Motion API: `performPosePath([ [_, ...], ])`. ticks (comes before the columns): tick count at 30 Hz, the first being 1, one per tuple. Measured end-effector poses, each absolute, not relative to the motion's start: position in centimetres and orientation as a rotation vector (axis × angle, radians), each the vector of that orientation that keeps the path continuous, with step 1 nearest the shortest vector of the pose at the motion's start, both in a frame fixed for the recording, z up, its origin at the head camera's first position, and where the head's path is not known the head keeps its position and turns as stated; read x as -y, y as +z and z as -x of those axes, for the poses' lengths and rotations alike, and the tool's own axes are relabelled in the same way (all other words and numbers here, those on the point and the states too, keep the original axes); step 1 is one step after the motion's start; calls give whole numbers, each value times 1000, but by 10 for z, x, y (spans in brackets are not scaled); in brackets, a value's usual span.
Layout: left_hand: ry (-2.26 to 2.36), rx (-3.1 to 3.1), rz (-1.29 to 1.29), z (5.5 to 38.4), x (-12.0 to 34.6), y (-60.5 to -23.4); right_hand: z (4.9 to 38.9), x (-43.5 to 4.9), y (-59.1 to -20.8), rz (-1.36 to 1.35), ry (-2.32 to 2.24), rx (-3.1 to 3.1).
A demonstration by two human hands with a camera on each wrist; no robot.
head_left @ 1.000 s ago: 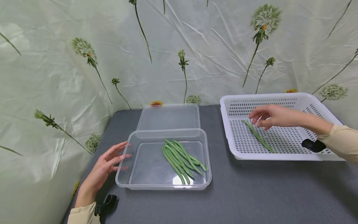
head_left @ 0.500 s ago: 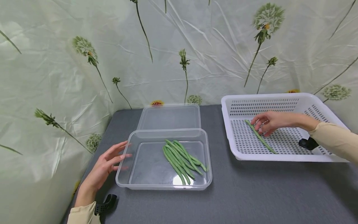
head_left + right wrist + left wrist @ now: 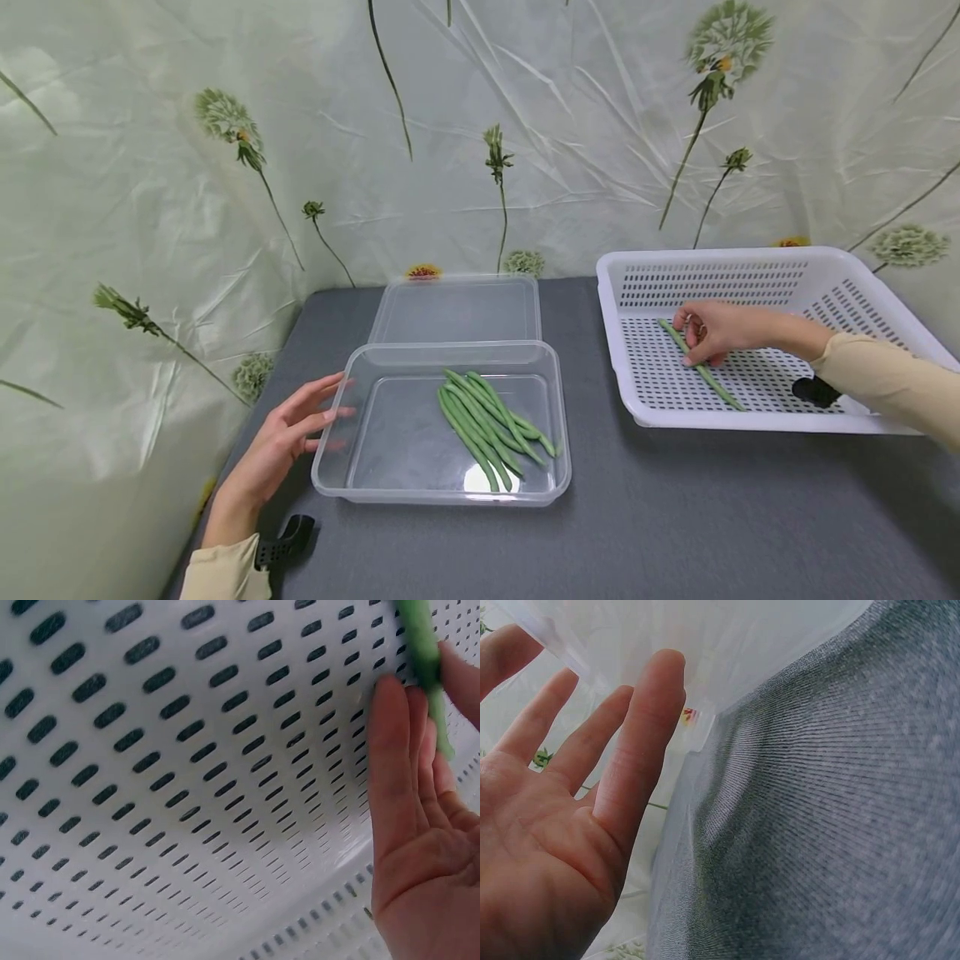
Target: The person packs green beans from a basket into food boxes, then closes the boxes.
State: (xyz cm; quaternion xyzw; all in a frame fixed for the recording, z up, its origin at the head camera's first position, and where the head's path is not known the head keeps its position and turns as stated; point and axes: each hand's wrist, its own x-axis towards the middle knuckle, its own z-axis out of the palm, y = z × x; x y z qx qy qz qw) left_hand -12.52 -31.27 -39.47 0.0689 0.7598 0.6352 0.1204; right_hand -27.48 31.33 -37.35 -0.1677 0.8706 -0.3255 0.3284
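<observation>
In the head view, a clear plastic container holds several green beans in its right half. My left hand is at the container's left wall, fingers spread and nearly straight; in the left wrist view its fingertips lie against the translucent side. Over at the right, my right hand reaches into a white perforated basket and pinches a single green bean near its middle. The right wrist view has that bean between thumb and fingers, still low over the basket floor.
Behind the container lies a clear lid on the dark grey tabletop. A pale curtain printed with dandelions hangs along the back and left side. The basket's raised rim surrounds the right hand.
My right hand has lowered onto the single bean, and its thumb and fingers have closed around it. The left hand stays at the container's side. The head view has shifted slightly.
</observation>
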Motion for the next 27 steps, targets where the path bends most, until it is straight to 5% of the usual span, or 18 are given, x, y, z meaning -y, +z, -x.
performPosePath([
  [27,1864,-2215,-200,125,311,-394,265,-321,-313,528,-1028,-2216],
])
